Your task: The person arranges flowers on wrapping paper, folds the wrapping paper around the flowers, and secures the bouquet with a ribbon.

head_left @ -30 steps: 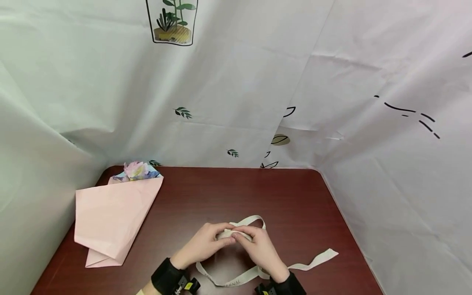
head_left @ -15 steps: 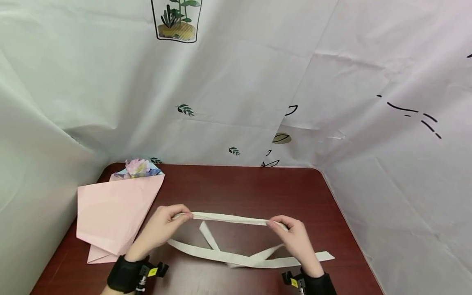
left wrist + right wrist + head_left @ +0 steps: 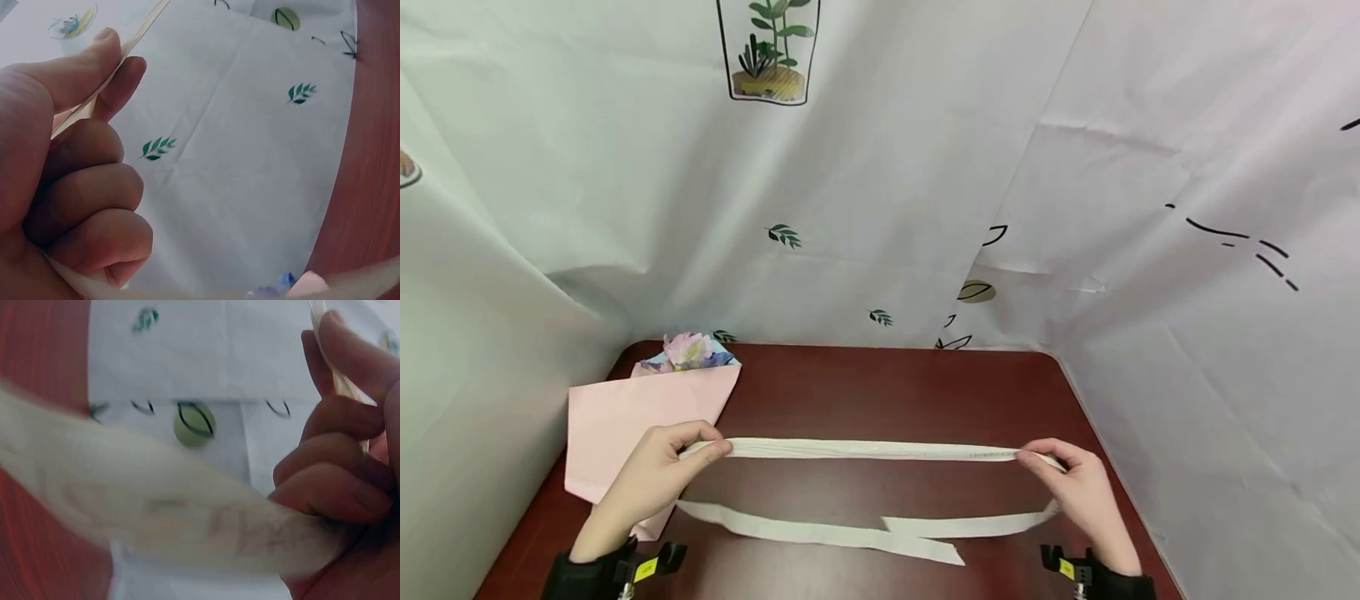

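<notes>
A cream ribbon (image 3: 865, 449) is stretched straight from side to side in the head view. My left hand (image 3: 651, 483) pinches it between thumb and forefinger at the left, the other fingers curled in the left wrist view. At the right, my right hand (image 3: 1086, 492) pinches it the same way. From each hand a loose ribbon tail runs back toward the middle, low over the table; the two tails overlap in the head view. Printed letters show on the blurred ribbon tail (image 3: 156, 494) crossing the right wrist view.
A bouquet in pink wrapping paper (image 3: 632, 417), with pale pink and blue flowers (image 3: 688, 352), lies at the table's left, partly behind my left hand. The dark red table (image 3: 880, 392) meets white printed cloth (image 3: 850, 167) at its back and sides.
My hands, together a second ago, have moved apart to left and right. The bunched ribbon has been drawn out into a long straight span, and its tails have shifted.
</notes>
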The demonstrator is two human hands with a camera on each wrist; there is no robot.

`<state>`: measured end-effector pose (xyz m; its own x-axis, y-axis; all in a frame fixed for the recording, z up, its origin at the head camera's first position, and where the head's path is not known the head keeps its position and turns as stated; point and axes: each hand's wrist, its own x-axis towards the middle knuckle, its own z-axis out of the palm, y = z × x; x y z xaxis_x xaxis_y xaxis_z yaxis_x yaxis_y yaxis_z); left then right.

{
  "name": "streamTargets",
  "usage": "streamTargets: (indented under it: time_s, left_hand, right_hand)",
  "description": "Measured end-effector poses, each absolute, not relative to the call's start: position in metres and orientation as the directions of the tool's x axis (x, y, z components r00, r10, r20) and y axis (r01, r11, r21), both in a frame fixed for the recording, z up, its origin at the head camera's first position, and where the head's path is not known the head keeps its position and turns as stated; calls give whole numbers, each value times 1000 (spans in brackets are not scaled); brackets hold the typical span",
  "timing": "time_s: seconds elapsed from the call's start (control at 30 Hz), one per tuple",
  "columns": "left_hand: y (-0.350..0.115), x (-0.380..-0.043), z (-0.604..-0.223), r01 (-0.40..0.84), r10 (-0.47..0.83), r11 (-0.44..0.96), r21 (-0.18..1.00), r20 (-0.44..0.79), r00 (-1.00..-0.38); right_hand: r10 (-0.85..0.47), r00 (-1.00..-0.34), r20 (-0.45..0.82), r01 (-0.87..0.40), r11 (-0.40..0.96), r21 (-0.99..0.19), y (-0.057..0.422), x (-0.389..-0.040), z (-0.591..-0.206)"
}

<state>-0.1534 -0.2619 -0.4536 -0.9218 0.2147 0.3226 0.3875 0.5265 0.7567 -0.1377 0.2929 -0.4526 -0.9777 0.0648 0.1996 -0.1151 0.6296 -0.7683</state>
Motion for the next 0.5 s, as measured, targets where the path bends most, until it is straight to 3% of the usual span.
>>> streamTargets:
  time_s: [0.23,0.5]
  left_hand:
    - [-276,-143,-448,371,231,516,772,292,-928]
    - [-308,-128,-422,428,308,390,815,323,-895]
  right_hand:
    - [138,-970,201,-52,689,-723,338,-128,-436]
    - [228,-956,184,28,696,-718,375,-119,-411]
